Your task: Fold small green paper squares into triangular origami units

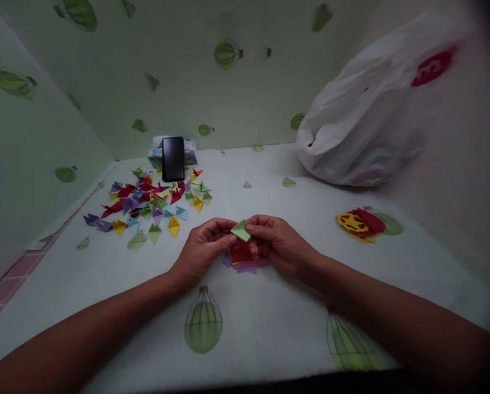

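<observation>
A small folded piece of light green paper (240, 231) is pinched between my two hands, above the middle of the table. My left hand (206, 246) grips its left side with thumb and fingers. On its right edge are the thumb and index finger of my right hand (280, 241). Beneath my hands lies a stack of coloured paper sheets (247, 262), with red on top and pink and purple edges sticking out; my hands partly cover it.
Many folded paper cranes (146, 202) in several colours lie at the left. Behind them a black phone (173, 158) leans on a tissue box (191, 151). Yellow and red cut-out pieces (360, 223) lie at the right, before a large white plastic bag (360, 120).
</observation>
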Tool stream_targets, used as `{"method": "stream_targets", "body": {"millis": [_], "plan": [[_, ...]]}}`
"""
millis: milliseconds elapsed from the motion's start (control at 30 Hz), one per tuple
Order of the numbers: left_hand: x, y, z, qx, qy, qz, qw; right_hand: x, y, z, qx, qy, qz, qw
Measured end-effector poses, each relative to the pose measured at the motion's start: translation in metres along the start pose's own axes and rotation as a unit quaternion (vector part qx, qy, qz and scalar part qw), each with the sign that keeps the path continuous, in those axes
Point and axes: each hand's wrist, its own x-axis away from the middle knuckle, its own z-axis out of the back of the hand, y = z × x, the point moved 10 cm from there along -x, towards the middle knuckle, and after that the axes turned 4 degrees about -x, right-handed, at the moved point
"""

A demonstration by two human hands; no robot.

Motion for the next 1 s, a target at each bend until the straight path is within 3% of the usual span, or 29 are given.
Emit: {"method": "stream_targets", "body": {"millis": [233,500,1000], "plan": [[0.002,-0.007,-0.002,0.000,0.004,0.056,0.998,0.004,-0.017,-0.001,0.167,0.022,0.100,0.980],[0.002,0.005,0.005,-0.034,0.033,0.002,0.999,0.006,-0.022,-0.012,0.176,-0.025,0.116,0.977],[0.007,0.015,-0.001,-0.053,0.036,-0.022,0.998,0.014,-0.032,-0.008,0.311,0.041,0.186,0.931]]}}
